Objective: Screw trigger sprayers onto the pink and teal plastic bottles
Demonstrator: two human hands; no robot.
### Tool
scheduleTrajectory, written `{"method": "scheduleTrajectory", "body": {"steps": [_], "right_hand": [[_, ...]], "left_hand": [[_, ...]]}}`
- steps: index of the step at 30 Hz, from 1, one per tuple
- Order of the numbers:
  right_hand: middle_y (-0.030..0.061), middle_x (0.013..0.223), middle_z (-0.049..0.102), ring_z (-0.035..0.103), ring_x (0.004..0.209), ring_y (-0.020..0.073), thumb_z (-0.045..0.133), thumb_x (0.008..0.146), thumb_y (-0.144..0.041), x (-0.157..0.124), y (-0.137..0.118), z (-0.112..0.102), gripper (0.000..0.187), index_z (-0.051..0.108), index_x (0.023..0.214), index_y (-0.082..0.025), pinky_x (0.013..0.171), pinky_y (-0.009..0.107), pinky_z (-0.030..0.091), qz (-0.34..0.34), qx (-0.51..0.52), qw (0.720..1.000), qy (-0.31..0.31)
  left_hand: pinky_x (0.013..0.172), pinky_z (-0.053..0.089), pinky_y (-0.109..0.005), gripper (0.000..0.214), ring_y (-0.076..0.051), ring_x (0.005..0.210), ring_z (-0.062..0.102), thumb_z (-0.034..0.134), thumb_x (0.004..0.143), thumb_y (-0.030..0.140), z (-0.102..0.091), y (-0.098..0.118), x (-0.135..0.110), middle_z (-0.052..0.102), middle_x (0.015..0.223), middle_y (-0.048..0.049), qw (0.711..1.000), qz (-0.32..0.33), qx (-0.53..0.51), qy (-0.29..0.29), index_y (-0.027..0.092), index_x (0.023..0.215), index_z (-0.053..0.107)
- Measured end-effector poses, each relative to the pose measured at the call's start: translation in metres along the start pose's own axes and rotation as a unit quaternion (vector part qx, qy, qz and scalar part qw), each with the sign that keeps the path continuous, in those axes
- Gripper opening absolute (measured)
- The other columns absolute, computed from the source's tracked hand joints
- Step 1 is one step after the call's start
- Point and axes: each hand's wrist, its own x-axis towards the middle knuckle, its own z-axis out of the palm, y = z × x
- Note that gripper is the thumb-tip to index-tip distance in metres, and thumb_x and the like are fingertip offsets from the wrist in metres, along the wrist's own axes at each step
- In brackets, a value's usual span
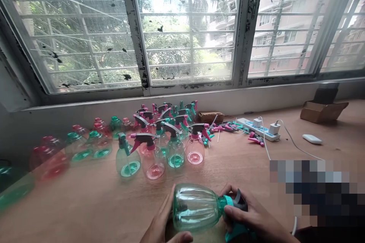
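A clear green spray bottle (196,207) lies on its side in the air between my hands, low in the view. Its base points left and its neck points right. My left hand (162,218) is wrapped round the base end, thumb below. My right hand (245,212) grips the teal collar and the dark grey and teal spray head (241,201) at the neck. Part of that head is hidden behind my fingers. Just beyond, a group of green and pink spray bottles (175,153) with heads fitted stands upright on the wooden table (94,205).
Headless green and pink bottles (99,146) stand at the left. Loose spray heads (225,127) lie in a pile behind, beside a white power strip (258,129) with plugged-in chargers and cables. A white case (312,139) and an open cardboard box (323,112) are at the right.
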Motion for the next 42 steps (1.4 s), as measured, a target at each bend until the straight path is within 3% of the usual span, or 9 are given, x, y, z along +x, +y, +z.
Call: {"method": "scheduleTrajectory", "body": {"steps": [7, 11, 14, 18, 24, 29, 32, 38, 42], "right_hand": [[-0.0010, 0.068, 0.075, 0.069, 0.059, 0.0135, 0.080, 0.083, -0.045, 0.003, 0.006, -0.005, 0.037, 0.059, 0.097, -0.017, 0.058, 0.023, 0.050, -0.024, 0.013, 0.999, 0.016], [-0.0012, 0.065, 0.074, 0.069, 0.060, 0.0138, 0.079, 0.084, -0.045, 0.005, 0.009, -0.006, 0.038, 0.060, 0.099, -0.017, 0.059, 0.023, 0.050, -0.031, 0.008, 0.999, 0.031], [-0.0016, 0.066, 0.073, 0.068, 0.060, 0.0137, 0.081, 0.082, -0.045, 0.004, 0.008, -0.004, 0.038, 0.059, 0.096, -0.017, 0.059, 0.024, 0.049, -0.025, 0.013, 0.999, 0.021], [-0.0023, 0.068, 0.072, 0.066, 0.062, 0.0134, 0.082, 0.081, -0.045, 0.004, 0.006, -0.004, 0.039, 0.060, 0.097, -0.018, 0.061, 0.024, 0.049, -0.017, -0.003, 1.000, 0.026], [-0.0019, 0.067, 0.072, 0.066, 0.062, 0.0147, 0.081, 0.082, -0.047, 0.004, 0.007, -0.006, 0.041, 0.059, 0.099, -0.017, 0.062, 0.026, 0.050, -0.012, -0.010, 0.999, 0.029], [-0.0021, 0.066, 0.071, 0.065, 0.060, 0.0135, 0.082, 0.080, -0.044, 0.004, 0.006, -0.003, 0.038, 0.059, 0.094, -0.017, 0.060, 0.024, 0.049, -0.020, -0.002, 1.000, 0.016], [-0.0024, 0.069, 0.071, 0.067, 0.062, 0.0144, 0.085, 0.078, -0.043, 0.003, 0.004, -0.002, 0.039, 0.060, 0.094, -0.017, 0.060, 0.025, 0.050, -0.011, 0.000, 1.000, 0.022], [-0.0021, 0.069, 0.071, 0.068, 0.063, 0.0159, 0.083, 0.078, -0.045, 0.001, 0.001, -0.002, 0.040, 0.060, 0.097, -0.018, 0.062, 0.026, 0.051, 0.001, -0.013, 0.999, 0.034], [-0.0028, 0.068, 0.070, 0.066, 0.061, 0.0159, 0.083, 0.077, -0.046, 0.002, 0.001, -0.001, 0.040, 0.059, 0.094, -0.019, 0.060, 0.026, 0.049, 0.001, -0.017, 1.000, 0.026]], "left_hand": [[0.123, 0.033, -0.045, 0.099, -0.033, 0.152, 0.034, 0.075, 0.089, 0.030, 0.002, 0.011, 0.002, 0.036, 0.166, -0.0030, 1.000, 0.003, -0.014, -0.024, 0.037, 0.161, 0.008], [0.124, 0.031, -0.045, 0.105, -0.035, 0.152, 0.033, 0.076, 0.086, 0.049, 0.001, 0.008, 0.001, 0.036, 0.166, -0.0090, 0.999, 0.010, -0.041, -0.029, 0.029, 0.162, 0.006], [0.124, 0.029, -0.046, 0.104, -0.038, 0.151, 0.034, 0.074, 0.083, 0.058, 0.001, 0.007, 0.001, 0.039, 0.164, -0.0109, 0.998, 0.007, -0.062, -0.032, 0.025, 0.162, 0.015], [0.124, 0.030, -0.042, 0.093, -0.034, 0.148, 0.040, 0.078, 0.085, 0.041, 0.003, 0.008, 0.002, 0.044, 0.161, -0.0089, 0.998, -0.008, -0.053, -0.020, 0.026, 0.160, 0.025], [0.120, 0.037, -0.039, 0.096, -0.029, 0.143, 0.048, 0.067, 0.087, 0.015, 0.005, 0.004, 0.004, 0.047, 0.158, -0.0085, 0.999, 0.023, -0.024, -0.014, 0.029, 0.162, 0.009], [0.123, 0.031, -0.038, 0.109, -0.032, 0.152, 0.034, 0.079, 0.083, 0.026, 0.004, 0.002, 0.002, 0.040, 0.163, -0.0091, 0.999, 0.001, -0.046, -0.018, 0.026, 0.163, 0.004], [0.125, 0.028, -0.039, 0.105, -0.034, 0.151, 0.034, 0.081, 0.082, 0.038, 0.003, 0.002, 0.002, 0.037, 0.165, -0.0107, 0.998, -0.008, -0.067, -0.016, 0.023, 0.162, 0.015], [0.120, 0.038, -0.038, 0.101, -0.032, 0.150, 0.037, 0.073, 0.088, 0.020, 0.003, 0.003, 0.004, 0.039, 0.165, -0.0064, 0.998, 0.013, -0.052, -0.015, 0.033, 0.162, 0.005], [0.121, 0.037, -0.040, 0.106, -0.035, 0.153, 0.029, 0.078, 0.086, 0.031, 0.003, 0.000, 0.004, 0.039, 0.164, -0.0076, 0.998, 0.010, -0.054, -0.011, 0.032, 0.162, 0.005]]}}
